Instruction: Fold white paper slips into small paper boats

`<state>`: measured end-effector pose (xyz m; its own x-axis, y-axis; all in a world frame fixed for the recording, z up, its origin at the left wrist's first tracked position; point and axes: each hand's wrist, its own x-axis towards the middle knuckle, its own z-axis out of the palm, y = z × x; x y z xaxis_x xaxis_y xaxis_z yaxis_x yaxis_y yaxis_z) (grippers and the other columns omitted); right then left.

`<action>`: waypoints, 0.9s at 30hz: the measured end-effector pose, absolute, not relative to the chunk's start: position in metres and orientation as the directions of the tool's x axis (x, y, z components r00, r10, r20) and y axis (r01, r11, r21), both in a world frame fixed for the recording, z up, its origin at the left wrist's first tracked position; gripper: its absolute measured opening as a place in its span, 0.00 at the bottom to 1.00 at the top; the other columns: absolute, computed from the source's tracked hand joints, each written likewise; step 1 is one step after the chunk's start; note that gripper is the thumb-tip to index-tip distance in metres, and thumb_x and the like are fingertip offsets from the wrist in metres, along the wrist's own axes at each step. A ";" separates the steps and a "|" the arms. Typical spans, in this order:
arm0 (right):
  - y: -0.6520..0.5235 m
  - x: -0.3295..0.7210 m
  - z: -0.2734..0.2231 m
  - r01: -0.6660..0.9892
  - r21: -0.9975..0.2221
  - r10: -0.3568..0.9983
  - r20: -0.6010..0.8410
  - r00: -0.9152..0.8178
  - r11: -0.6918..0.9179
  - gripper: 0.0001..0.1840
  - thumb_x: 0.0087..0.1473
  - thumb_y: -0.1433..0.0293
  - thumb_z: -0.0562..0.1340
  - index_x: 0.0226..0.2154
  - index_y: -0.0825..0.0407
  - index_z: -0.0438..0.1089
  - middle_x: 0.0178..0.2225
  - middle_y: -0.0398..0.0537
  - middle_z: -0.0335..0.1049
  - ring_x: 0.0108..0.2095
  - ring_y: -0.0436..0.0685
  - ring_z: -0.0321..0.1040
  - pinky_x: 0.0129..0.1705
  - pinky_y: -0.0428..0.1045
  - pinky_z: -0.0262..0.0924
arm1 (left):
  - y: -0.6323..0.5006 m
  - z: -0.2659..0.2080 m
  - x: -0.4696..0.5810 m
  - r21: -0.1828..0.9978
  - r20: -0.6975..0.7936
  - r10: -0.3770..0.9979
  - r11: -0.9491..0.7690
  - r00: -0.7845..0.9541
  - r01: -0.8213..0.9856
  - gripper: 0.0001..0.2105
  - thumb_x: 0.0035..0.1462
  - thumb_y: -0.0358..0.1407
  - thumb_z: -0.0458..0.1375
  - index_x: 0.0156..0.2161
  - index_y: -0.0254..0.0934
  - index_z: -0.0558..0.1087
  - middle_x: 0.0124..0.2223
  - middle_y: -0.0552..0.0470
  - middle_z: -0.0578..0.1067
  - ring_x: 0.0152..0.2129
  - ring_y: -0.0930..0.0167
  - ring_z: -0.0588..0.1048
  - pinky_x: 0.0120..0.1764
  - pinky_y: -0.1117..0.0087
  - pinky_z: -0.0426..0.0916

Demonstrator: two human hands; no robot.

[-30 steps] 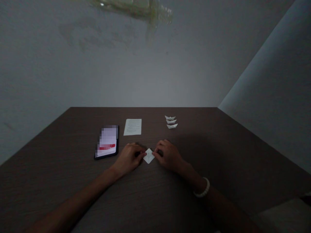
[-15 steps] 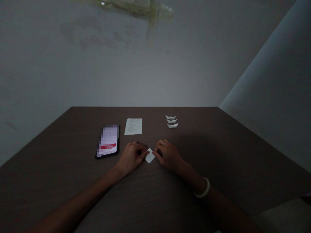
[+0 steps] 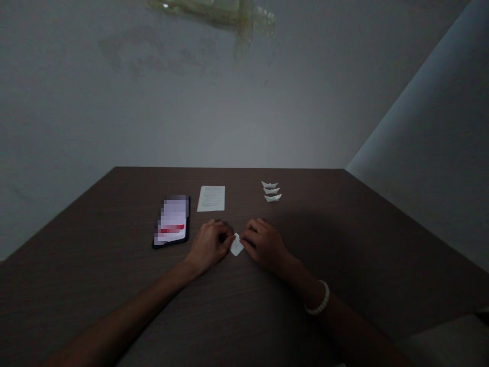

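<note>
A small folded piece of white paper point(image 3: 237, 245), diamond-shaped, is between my two hands just above the dark wooden table point(image 3: 214, 316). My left hand point(image 3: 209, 243) pinches its left edge between thumb and forefinger. On the opposite side, my right hand point(image 3: 265, 242) grips the right edge in the same way, with the other fingers curled. The fingertips cover the paper's upper sides. Beyond my right hand, three small white paper boats point(image 3: 272, 198) stand in a column.
A phone point(image 3: 171, 221) with a lit, blurred screen lies left of my left hand. A stack of printed paper sheets point(image 3: 211, 199) rests behind it to the right. The table's far edge meets a grey stained wall point(image 3: 229, 112). A white bracelet point(image 3: 323, 300) circles my right wrist.
Both hands keep hold of the folded paper in nearly the same place. My right fingers have shifted slightly at its edge. The whole view has moved a little.
</note>
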<state>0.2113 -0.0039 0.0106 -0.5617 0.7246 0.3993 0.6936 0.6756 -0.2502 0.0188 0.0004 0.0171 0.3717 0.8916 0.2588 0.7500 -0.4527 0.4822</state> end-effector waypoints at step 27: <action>-0.004 0.201 0.006 0.727 -0.496 0.871 0.382 -0.309 0.475 0.03 0.46 0.71 0.67 0.25 0.51 0.72 0.30 0.46 0.67 0.35 0.54 0.62 0.38 0.49 0.58 | -0.003 0.017 0.019 0.433 0.250 0.907 -0.417 0.338 0.799 0.06 0.55 0.35 0.57 0.29 0.38 0.74 0.30 0.50 0.75 0.34 0.64 0.69 0.37 0.63 0.60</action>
<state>0.2015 -0.0040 0.0056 -0.3087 0.8711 0.3819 0.7269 0.4750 -0.4960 0.0191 -0.0031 0.0175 0.3379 0.9073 0.2502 0.7993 -0.4170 0.4327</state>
